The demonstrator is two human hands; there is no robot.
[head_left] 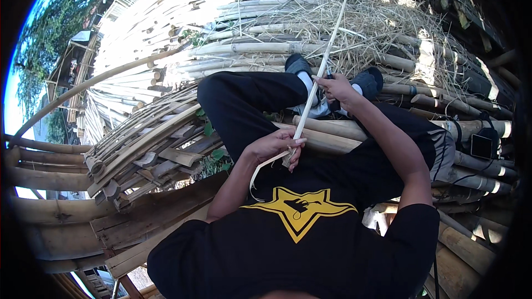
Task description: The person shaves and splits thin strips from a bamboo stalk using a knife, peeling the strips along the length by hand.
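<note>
A long, pale bamboo strip point(334, 30) runs from my lap up and away past my feet. Its near end lies in my left hand point(280, 147), whose fingers are closed around it. A thin peeled sliver point(261, 173) curls down beside that hand. Farther along the strip, my right hand point(339, 91) is closed, with its thumb against the strip. A small dark knife-like tool point(330, 72) shows at its fingers; most of it is hidden by the hand.
Bamboo poles point(255, 48) cover the ground ahead, with dry shavings point(382, 27) heaped on them. Split bamboo pieces point(160, 138) are stacked at the left, near a long leaning pole point(94, 81). A small dark device with a screen point(481, 147) rests on poles at the right.
</note>
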